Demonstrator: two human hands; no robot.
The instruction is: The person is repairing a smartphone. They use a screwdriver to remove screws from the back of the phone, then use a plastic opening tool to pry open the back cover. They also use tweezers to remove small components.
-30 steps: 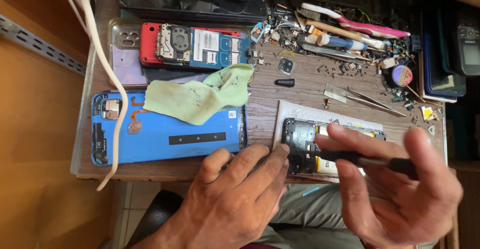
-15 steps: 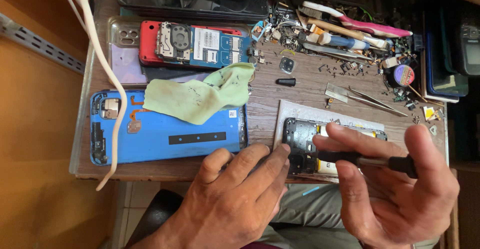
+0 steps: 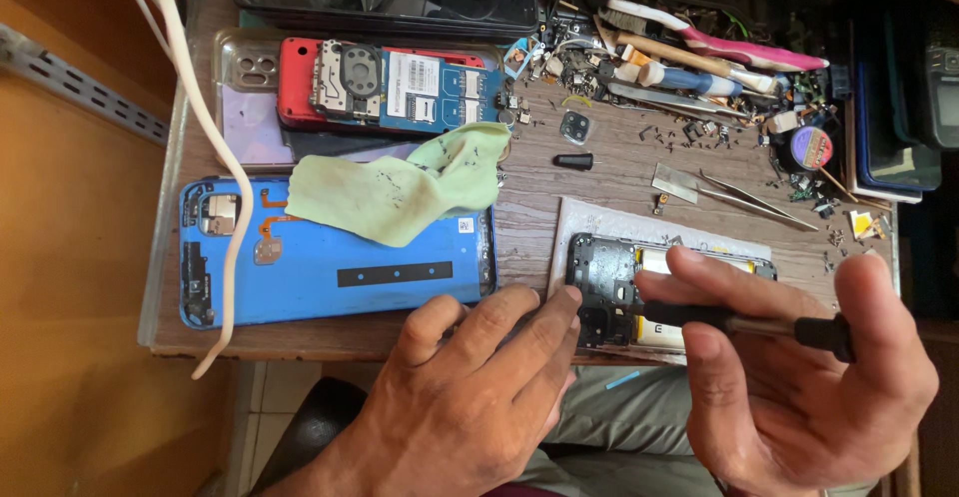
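Little has shifted: the right hand (image 3: 799, 377) still pinches a black-handled screwdriver (image 3: 739, 321), its tip hidden; left hand (image 3: 470, 397) fingers brace the opened dark phone (image 3: 611, 279).

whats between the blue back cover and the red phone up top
In the head view, a crumpled green cloth lies between blue back cover and red phone, overlapping the cover.

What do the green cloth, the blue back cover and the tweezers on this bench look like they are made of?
Green cloth: soft woven or microfibre fabric, judging by its folds and dark smudges. Blue back cover: probably moulded plastic, smooth with a slight sheen, with flex strips stuck inside it. Tweezers: bare metal, thin and silvery. The screwdriver in the right hand has a dark shaft, likely metal.
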